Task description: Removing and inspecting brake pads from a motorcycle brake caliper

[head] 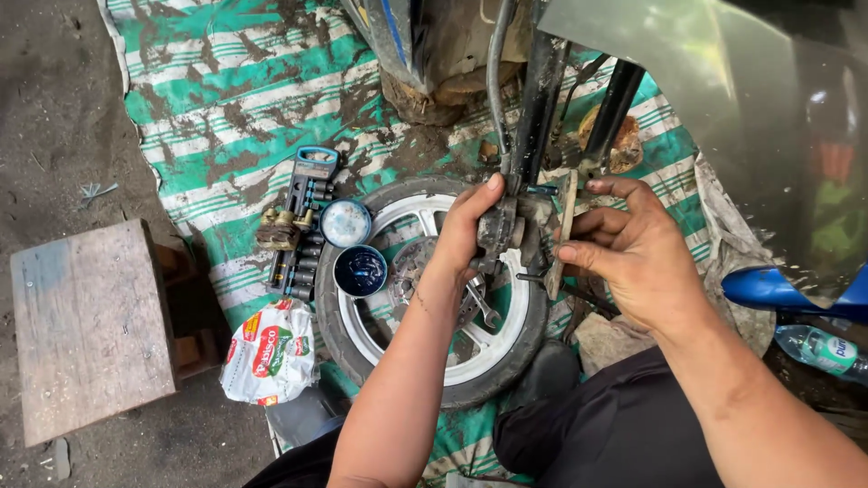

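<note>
Head view: the left hand (470, 226) grips a grimy brake caliper (500, 233) at the fork (535, 108), fingers closed around it. The right hand (633, 253) pinches a flat pad (562, 226) just beside the caliper, above the wheel (434, 298) on the striped tarp (235, 90).
</note>
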